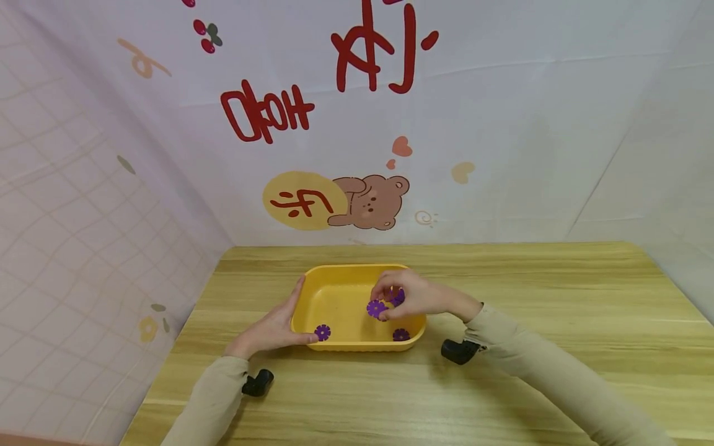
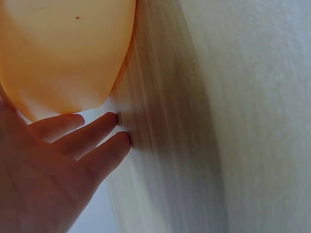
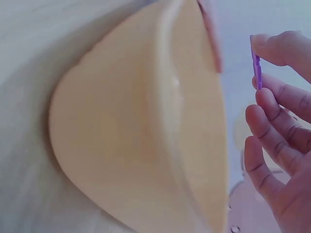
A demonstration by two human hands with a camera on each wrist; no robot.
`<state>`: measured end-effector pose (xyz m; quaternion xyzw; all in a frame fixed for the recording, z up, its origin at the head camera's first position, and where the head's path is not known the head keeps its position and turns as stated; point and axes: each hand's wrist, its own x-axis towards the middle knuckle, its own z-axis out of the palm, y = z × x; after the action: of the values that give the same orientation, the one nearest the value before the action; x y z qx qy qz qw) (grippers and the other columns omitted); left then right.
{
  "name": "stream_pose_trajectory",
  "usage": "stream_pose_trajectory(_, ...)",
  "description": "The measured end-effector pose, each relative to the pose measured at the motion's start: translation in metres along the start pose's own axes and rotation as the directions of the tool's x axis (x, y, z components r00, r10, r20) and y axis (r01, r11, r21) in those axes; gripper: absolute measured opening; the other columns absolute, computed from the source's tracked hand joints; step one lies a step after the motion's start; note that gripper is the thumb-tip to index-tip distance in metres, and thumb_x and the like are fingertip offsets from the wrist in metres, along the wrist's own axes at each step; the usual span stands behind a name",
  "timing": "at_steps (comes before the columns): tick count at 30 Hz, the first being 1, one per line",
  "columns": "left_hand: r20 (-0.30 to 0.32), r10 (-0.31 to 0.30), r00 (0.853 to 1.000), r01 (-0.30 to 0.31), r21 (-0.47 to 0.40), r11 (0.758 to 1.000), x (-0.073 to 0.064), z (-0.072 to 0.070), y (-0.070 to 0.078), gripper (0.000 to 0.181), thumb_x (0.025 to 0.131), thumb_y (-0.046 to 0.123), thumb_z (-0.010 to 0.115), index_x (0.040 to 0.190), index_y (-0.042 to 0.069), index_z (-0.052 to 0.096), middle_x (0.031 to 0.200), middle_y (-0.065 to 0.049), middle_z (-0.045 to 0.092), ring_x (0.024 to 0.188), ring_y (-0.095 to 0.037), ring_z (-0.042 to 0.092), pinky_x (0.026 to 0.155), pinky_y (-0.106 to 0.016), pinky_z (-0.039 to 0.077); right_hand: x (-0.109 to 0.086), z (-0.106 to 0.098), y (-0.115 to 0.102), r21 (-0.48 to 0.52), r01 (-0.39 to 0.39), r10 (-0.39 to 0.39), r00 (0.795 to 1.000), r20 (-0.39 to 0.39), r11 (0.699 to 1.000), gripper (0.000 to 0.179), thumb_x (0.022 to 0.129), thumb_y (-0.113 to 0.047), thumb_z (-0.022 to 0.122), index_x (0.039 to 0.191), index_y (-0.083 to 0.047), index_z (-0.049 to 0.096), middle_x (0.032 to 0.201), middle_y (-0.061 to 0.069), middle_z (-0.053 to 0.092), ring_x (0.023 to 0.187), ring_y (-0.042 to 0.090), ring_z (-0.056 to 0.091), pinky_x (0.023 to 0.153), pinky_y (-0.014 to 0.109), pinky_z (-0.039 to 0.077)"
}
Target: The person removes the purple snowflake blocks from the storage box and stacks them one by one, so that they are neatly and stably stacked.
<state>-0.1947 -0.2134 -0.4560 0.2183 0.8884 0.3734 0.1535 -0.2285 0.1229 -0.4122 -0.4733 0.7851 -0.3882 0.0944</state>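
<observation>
A yellow plastic basin (image 1: 340, 297) sits on the table with purple snowflake-shaped interlocking discs in it. My left hand (image 1: 273, 325) holds its left end, fingers along the outer wall and thumb at the front rim. In the left wrist view, spread fingers (image 2: 107, 150) lie at the basin's outer wall (image 2: 63, 58). Above the basin's right half, my right hand (image 1: 409, 294) pinches one purple disc (image 1: 376, 308) between thumb and fingers. The right wrist view shows that disc (image 3: 257, 68) edge-on, above the rim. Another purple disc (image 1: 397, 297) is partly hidden behind the right hand.
Inside the basin, one purple disc (image 1: 322, 332) lies by the left thumb and one disc (image 1: 401, 335) in the front right corner. A wood-grain table (image 1: 357, 396) bears the basin. Behind it hangs a printed white cloth (image 1: 502, 124). Black camera mounts (image 1: 460, 351) stick out at both wrists.
</observation>
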Motion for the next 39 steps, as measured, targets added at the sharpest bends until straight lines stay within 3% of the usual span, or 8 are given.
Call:
stream_pose_trajectory(6,0.000,0.003,1.000,-0.003,0.006,1.000,0.000,0.000,0.000,0.122,0.078,0.037,0.081,0.154,0.015,-0.013,0.159,-0.019,0.004,0.139,-0.042,0.022,0.110,-0.053,0.021,-0.011,-0.022,-0.002,0.035,-0.032,0.033,0.999,-0.034,0.999,0.024,0.082,-0.011,0.075,0.105,-0.007,0.068,0.100,0.000,0.062,0.085,0.027,0.057,0.075,0.047,0.051)
stream_pose_trajectory(14,0.002,-0.006,1.000,0.006,0.004,1.000,0.000,0.000,0.000,0.121,0.079,0.035,0.080,0.154,0.013,-0.012,0.159,-0.018,0.003,0.139,-0.041,0.021,0.111,-0.053,0.020,-0.026,-0.047,-0.001,0.037,-0.058,0.062,0.992,-0.107,0.998,0.025,0.083,-0.011,0.076,0.107,-0.010,0.069,0.103,-0.001,0.063,0.089,0.028,0.058,0.077,0.039,0.051)
stream_pose_trajectory(19,-0.003,-0.006,1.000,0.006,0.000,1.000,0.000,0.000,0.000,0.122,0.079,0.035,0.081,0.154,0.015,-0.013,0.159,-0.018,0.003,0.140,-0.040,0.021,0.111,-0.053,0.020,-0.038,-0.057,0.006,0.009,-0.081,0.081,0.990,-0.119,0.997,0.023,0.083,-0.012,0.076,0.105,-0.013,0.069,0.102,-0.004,0.064,0.089,0.022,0.058,0.077,0.036,0.051)
stream_pose_trajectory(30,0.004,-0.019,1.000,0.020,-0.009,1.000,-0.001,0.000,0.000,0.122,0.078,0.036,0.081,0.154,0.020,-0.014,0.159,-0.021,0.007,0.137,-0.041,0.027,0.109,-0.053,0.024,-0.065,-0.065,0.028,-0.006,-0.114,0.112,0.983,-0.147,0.993,0.030,0.079,-0.006,0.076,0.106,-0.013,0.066,0.100,-0.004,0.063,0.088,0.018,0.058,0.074,0.045,0.052)
stream_pose_trajectory(39,-0.002,-0.032,0.999,0.032,0.019,0.999,0.001,0.001,-0.001,0.122,0.078,0.037,0.080,0.155,0.015,-0.012,0.159,-0.019,0.005,0.138,-0.042,0.025,0.110,-0.053,0.023,-0.091,-0.057,0.051,0.003,-0.148,0.147,0.979,-0.139,0.989,0.031,0.080,-0.004,0.076,0.108,-0.009,0.064,0.101,-0.001,0.065,0.089,0.018,0.060,0.075,0.039,0.054)
